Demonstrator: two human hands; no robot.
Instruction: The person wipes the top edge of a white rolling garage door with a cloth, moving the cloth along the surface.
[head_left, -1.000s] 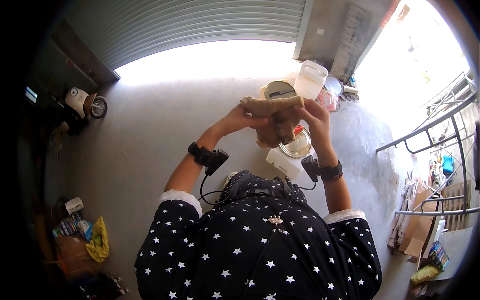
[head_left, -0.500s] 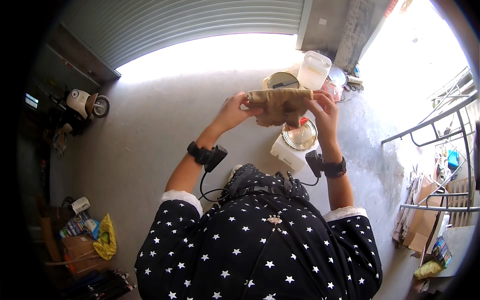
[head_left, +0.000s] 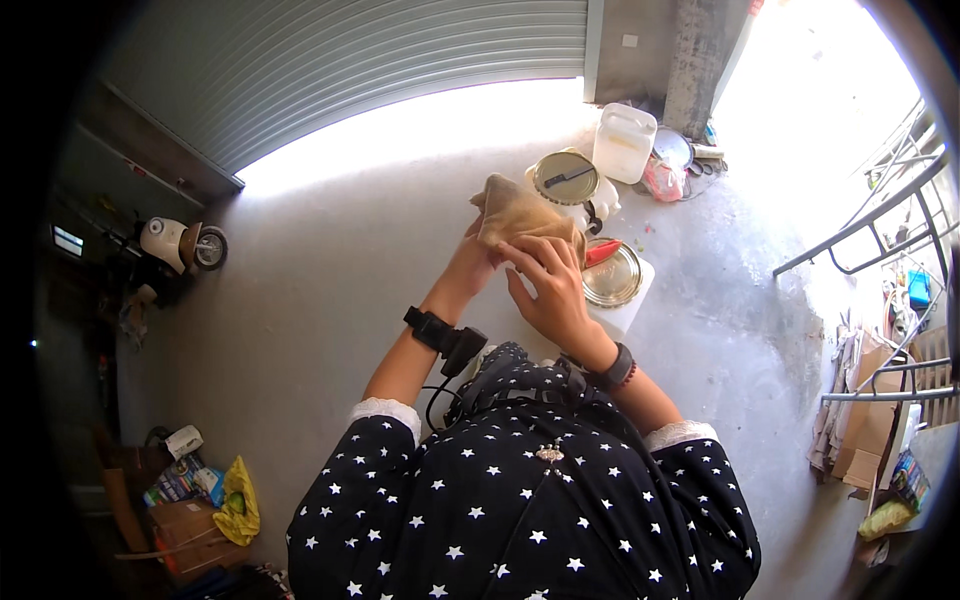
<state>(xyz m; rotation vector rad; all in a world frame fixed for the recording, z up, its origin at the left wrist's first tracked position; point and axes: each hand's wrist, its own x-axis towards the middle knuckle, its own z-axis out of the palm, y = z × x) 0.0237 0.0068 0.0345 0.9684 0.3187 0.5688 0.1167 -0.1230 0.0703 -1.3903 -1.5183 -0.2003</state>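
Observation:
A stained tan cloth [head_left: 525,215] is held up in front of me. It covers the fingers of my left hand [head_left: 474,262], so I cannot tell whether they are inside it or under it, or how they are bent. With its fingertips pressed on the cloth's lower edge, my right hand [head_left: 552,296] pinches the fabric close to my left hand. Just beyond my right hand, a round metal lid [head_left: 616,280] lies on a white plastic container [head_left: 636,308]. A red-handled tool [head_left: 601,253] rests on that lid, partly hidden by the cloth.
A second round lid [head_left: 562,190] with a dark flat tool [head_left: 570,178] sits farther off, beside a translucent jerrycan [head_left: 625,145]. Metal racks [head_left: 890,215] and cardboard [head_left: 868,425] stand at right. A scooter [head_left: 180,243] and a yellow bag [head_left: 238,500] are at left.
Both hands were stretching the cloth between them by its top edge. Now my left hand is under or inside it, and my right hand has moved left and nearer to grip its lower edge.

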